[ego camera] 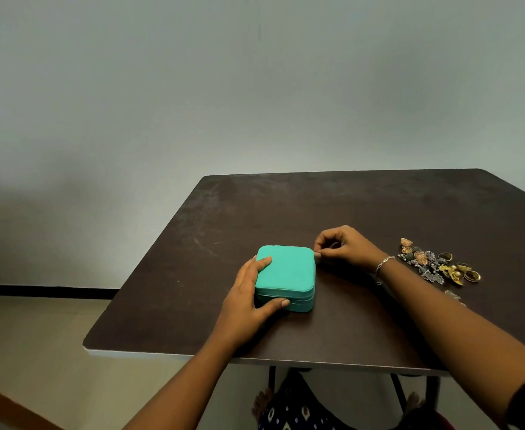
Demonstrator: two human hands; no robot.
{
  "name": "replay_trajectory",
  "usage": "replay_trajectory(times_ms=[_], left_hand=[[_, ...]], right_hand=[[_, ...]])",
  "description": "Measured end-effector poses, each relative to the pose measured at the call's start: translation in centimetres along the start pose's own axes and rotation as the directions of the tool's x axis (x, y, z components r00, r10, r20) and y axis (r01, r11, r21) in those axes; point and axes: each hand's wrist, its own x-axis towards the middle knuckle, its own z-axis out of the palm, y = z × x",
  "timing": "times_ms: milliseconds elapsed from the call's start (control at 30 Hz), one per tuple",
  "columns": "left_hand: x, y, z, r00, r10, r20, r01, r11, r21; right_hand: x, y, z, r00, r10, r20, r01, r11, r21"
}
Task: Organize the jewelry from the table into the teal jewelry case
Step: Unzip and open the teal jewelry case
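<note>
- Jewelry case (287,271): teal, lid down, lies flat on dark brown surface (348,206), left of centre, toward near edge.
- L hand (245,293): grips case at near-left corner; forefinger on lid, thumb along front wall by the zip line, palm against left side.
- R hand (345,246): at case's far-right corner, thumb + forefinger pinched on small zip tab (317,253); other fingers curled above it.
- Thin chain bracelet (383,263) on R wrist.
- Jewelry pile (438,265): on surface right of R forearm, well apart from case. Mix of gold rings, silver-tone and gold-tone pieces, heaped and touching; single types too small to tell.
- One small pale piece (455,296) lies apart, just nearer than pile, beside R forearm.
</note>
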Motion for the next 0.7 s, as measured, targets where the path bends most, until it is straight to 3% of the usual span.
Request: replay_trajectory(times_ms=[300,700], left_hand=[[-0.1,0.2,0.0,1.000,-0.003,-0.012,0.003,1.000,0.020],[0.0,0.3,0.1,1.000,0.000,-0.026,0.001,0.999,0.049]], right_hand=[[-3.4,-0.5,1.0,0.980,-0.036,-0.197,0.001,0.985,-0.172],[-8.4,-3.8,3.2,0.979,-0.025,-0.202,-0.023,0.973,-0.230]])
